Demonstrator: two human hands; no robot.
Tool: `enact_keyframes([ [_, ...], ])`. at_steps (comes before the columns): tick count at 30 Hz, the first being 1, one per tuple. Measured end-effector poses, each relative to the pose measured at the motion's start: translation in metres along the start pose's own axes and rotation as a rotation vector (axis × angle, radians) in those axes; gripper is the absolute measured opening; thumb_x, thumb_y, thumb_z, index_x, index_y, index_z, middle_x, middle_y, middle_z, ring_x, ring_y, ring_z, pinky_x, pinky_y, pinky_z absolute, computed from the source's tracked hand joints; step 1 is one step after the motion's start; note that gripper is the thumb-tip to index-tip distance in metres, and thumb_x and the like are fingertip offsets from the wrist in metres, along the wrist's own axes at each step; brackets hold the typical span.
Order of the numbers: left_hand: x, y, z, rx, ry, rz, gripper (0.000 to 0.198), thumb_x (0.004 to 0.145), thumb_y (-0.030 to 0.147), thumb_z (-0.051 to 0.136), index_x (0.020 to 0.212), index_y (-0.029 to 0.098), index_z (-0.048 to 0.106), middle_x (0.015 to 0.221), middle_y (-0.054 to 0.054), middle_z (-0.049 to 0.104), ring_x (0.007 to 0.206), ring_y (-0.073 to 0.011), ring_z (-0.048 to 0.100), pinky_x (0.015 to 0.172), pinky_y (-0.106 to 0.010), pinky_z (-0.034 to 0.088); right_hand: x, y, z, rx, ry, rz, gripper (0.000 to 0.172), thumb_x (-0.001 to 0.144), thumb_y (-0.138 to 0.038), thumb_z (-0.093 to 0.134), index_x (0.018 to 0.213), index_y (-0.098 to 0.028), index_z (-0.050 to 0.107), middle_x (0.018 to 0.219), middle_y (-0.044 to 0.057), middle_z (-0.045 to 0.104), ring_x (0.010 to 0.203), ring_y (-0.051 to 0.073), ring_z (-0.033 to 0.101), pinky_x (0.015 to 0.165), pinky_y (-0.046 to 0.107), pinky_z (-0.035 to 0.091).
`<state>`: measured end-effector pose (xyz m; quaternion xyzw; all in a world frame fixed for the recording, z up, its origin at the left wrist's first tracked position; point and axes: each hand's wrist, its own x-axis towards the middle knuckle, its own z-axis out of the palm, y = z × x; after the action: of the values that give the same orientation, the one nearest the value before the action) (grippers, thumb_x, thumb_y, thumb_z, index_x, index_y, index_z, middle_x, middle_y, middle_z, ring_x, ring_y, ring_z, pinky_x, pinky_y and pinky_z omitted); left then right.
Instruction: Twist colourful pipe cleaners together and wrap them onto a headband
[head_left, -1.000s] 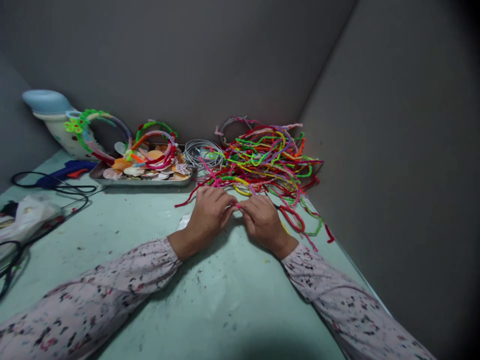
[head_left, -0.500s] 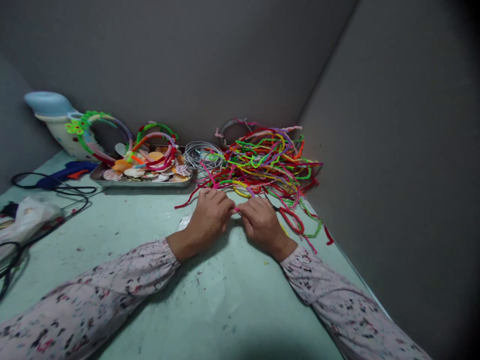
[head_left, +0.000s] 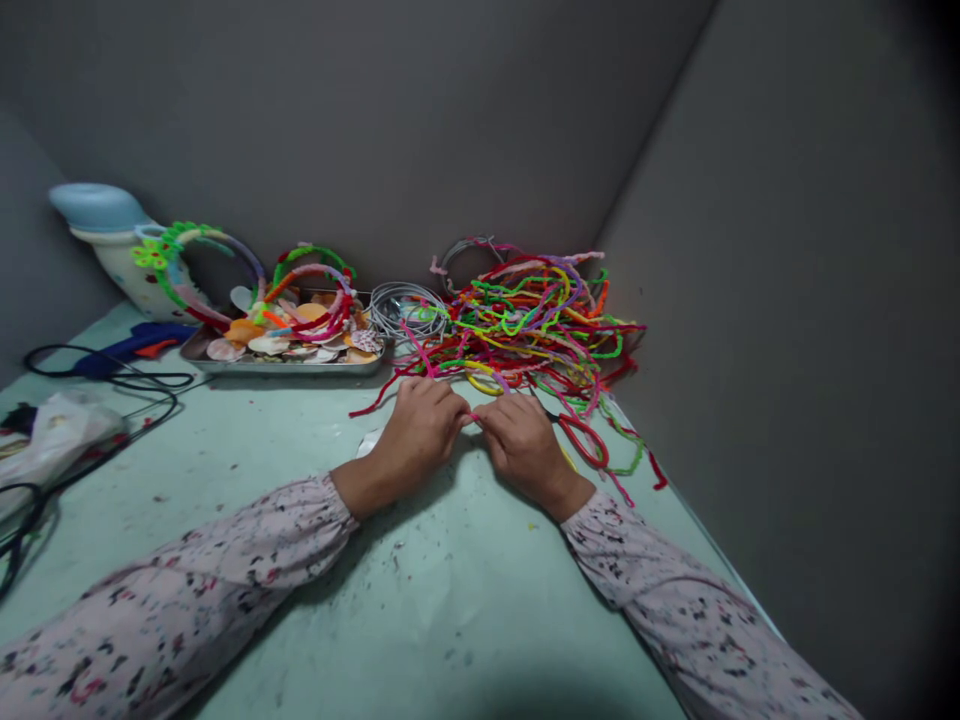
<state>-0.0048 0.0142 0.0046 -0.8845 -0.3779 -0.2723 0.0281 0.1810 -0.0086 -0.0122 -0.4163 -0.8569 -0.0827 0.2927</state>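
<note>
My left hand [head_left: 421, 432] and my right hand [head_left: 523, 442] meet above the middle of the table, fingertips almost touching. Both are closed in a pinch on a pink pipe cleaner [head_left: 473, 419], of which only a short bit shows between them. A multicoloured stretch of pipe cleaner [head_left: 480, 368] in green, yellow and purple curves just behind my fingers; whether it joins the pink piece I cannot tell. Beside my right hand lie scissors with red handles [head_left: 585, 441], their blades partly hidden.
A tangled heap of pipe cleaners [head_left: 525, 310] lies at the back right. Left of it are a coil of grey wire [head_left: 409, 312] and a metal tray [head_left: 300, 369] holding shells and wrapped headbands [head_left: 307, 272]. Farther left stand a blue glue gun [head_left: 124, 350], a black cable [head_left: 161, 383] and a blue-lidded container [head_left: 112, 250].
Almost nothing differs. Both hands keep their pinch on the pink pipe cleaner, with only a very slight shift of the fingers.
</note>
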Motion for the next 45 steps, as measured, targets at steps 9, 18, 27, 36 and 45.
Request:
enact_keyframes([
  [9,0.002,-0.003,0.001,-0.057,-0.086,-0.059,0.026,0.094,0.031,0.044,0.085,0.016,0.063,0.082,-0.006,0.060,0.081,-0.0212,0.049,0.075,-0.036,0.032,0.001,0.003,0.001,0.109,-0.018,0.034,0.019,0.095,-0.021,0.043,0.099,-0.020,0.061,0.091,0.006,0.065,0.091,0.021,0.054,0.085,0.038,0.039],
  [18,0.001,-0.003,0.002,-0.149,-0.097,-0.143,0.018,0.091,0.027,0.049,0.087,0.018,0.064,0.082,-0.004,0.061,0.082,-0.0199,0.052,0.078,-0.036,0.033,0.000,0.008,0.002,0.282,0.051,0.141,0.023,0.095,-0.022,0.039,0.108,-0.022,0.059,0.097,0.006,0.064,0.095,0.021,0.055,0.086,0.039,0.039],
  [27,0.000,-0.001,0.002,-0.138,-0.105,-0.127,0.018,0.090,0.022,0.047,0.087,0.017,0.064,0.080,-0.004,0.061,0.082,-0.0199,0.052,0.079,-0.037,0.034,0.001,0.004,0.002,0.232,0.048,0.105,0.017,0.092,-0.023,0.047,0.102,-0.021,0.060,0.097,0.006,0.066,0.095,0.022,0.056,0.089,0.039,0.039],
  [36,-0.001,0.002,0.001,-0.020,-0.121,-0.055,0.019,0.090,0.021,0.047,0.084,0.015,0.064,0.079,-0.007,0.060,0.081,-0.0221,0.051,0.078,-0.039,0.034,0.001,-0.002,0.000,0.135,0.008,0.041,0.014,0.091,-0.021,0.048,0.097,-0.020,0.061,0.091,0.006,0.066,0.091,0.022,0.055,0.087,0.039,0.039],
  [45,-0.002,0.003,0.006,-0.030,-0.109,-0.070,0.018,0.090,0.021,0.047,0.085,0.016,0.063,0.083,-0.007,0.061,0.084,-0.0233,0.051,0.081,-0.041,0.034,0.001,0.000,0.003,0.034,-0.009,0.010,0.014,0.091,-0.021,0.046,0.089,-0.018,0.059,0.083,0.007,0.062,0.086,0.022,0.052,0.085,0.038,0.039],
])
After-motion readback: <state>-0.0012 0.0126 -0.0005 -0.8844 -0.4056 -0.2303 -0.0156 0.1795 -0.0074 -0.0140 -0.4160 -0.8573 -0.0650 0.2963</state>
